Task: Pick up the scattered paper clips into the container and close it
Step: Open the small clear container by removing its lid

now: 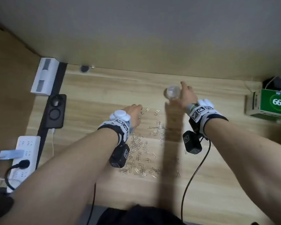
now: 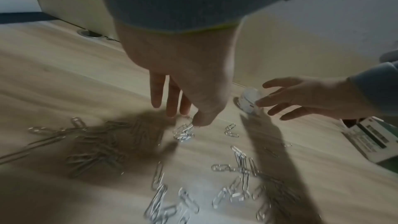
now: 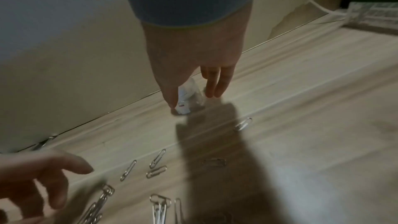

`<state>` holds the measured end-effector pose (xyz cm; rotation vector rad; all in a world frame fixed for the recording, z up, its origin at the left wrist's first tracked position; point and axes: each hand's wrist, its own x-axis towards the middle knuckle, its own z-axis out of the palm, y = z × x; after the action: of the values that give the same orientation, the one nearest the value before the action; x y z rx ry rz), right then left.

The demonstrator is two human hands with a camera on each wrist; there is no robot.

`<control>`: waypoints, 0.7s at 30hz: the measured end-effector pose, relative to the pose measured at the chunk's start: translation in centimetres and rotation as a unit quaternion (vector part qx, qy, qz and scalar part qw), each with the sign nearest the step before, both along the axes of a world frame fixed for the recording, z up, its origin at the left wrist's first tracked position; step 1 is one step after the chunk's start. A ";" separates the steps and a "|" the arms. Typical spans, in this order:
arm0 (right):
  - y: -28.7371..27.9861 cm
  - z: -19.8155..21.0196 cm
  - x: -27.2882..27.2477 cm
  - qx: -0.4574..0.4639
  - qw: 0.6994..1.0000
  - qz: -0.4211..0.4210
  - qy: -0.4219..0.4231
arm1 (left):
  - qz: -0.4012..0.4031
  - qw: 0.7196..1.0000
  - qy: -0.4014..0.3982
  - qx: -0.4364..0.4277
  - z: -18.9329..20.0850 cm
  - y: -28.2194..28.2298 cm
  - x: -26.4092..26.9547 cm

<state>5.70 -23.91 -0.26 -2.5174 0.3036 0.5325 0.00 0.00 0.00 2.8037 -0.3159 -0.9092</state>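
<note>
left hand (image 1: 134,115) on paper clips (image 1: 139,148), pinch unclear | right hand (image 1: 186,96) spread round container (image 1: 172,94), loose | risk: nudged container may tip; thin clips slip

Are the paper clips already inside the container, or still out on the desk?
Still out: many paper clips lie scattered on the desk. Whether the container already holds any, the pictures cannot tell.

clips (image 1: 141,151) mid-worktop (image 1: 104,95) | container (image 1: 172,93) behind them, to right | right hand (image 1: 186,96) at container | box (image 1: 269,103) far right on worktop | power strip (image 1: 25,153) left, off worktop
</note>
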 end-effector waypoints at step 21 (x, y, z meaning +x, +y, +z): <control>2.0 -2.8 2.1 0.166 0.986 -0.023 0.007 | 0.059 0.986 -0.026 -0.155 -4.2 0.5 7.4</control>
<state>7.82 -21.91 -3.03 -2.1810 0.2551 0.5335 7.43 0.51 -4.17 2.5315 -0.2691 -0.6951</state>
